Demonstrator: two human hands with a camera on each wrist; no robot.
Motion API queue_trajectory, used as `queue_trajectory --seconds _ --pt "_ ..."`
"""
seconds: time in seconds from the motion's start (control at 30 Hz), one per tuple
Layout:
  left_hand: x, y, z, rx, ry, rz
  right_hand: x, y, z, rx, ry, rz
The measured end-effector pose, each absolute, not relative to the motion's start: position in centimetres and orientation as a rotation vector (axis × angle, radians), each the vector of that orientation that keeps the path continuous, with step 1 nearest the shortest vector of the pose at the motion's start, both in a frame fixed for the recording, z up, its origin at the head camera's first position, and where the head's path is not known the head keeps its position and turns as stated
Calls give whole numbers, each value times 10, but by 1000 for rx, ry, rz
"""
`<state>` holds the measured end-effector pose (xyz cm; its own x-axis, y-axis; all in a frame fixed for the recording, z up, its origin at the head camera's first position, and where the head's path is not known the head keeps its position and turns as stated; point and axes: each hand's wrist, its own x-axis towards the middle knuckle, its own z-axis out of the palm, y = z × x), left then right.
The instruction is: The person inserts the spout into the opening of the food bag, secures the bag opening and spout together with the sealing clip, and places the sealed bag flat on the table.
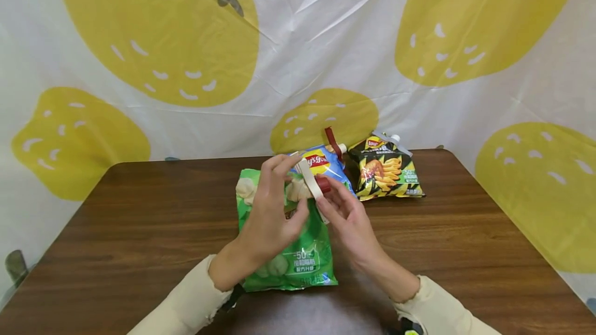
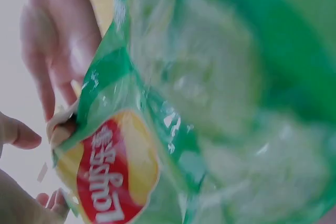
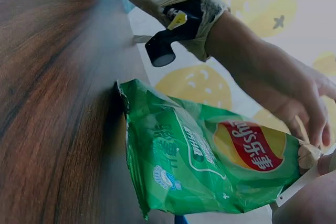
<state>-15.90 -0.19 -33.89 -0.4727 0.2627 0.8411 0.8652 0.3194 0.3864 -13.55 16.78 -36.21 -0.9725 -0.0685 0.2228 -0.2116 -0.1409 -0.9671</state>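
Note:
A green Lay's chip bag point(image 1: 298, 260) stands upright on the table, its top gathered under a white bag clip point(image 1: 309, 177) with a red cap point(image 1: 323, 184). My right hand point(image 1: 349, 221) pinches the clip between thumb and fingers on its right side. My left hand point(image 1: 265, 211) is over the bag's left side, fingers loosely bent and thumb apart, with fingertips at the clip's far end. In the right wrist view the bag point(image 3: 178, 156) leans across the frame and the clip point(image 3: 296, 182) crosses its top. The left wrist view shows the bag point(image 2: 210, 77) close and blurred.
Behind the green bag, a blue Lay's bag point(image 1: 328, 162) carries a red clip point(image 1: 333, 142) with a white cap. To its right sits a black and yellow Lay's bag point(image 1: 384, 169) with a grey clip point(image 1: 393, 142). A lemon-print cloth point(image 1: 186, 133) hangs behind the brown wooden table point(image 1: 153, 221).

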Motion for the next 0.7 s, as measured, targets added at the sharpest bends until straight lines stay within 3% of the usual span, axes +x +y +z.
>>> queue_trajectory --seconds 0.33,0.7 --pt "-176 -37 -326 -860 -2243 -761 -136 168 -363 369 -2006 2295" --pt "-174 -22 -336 -982 -2099 -911 -132 169 -359 490 -2101 2147"
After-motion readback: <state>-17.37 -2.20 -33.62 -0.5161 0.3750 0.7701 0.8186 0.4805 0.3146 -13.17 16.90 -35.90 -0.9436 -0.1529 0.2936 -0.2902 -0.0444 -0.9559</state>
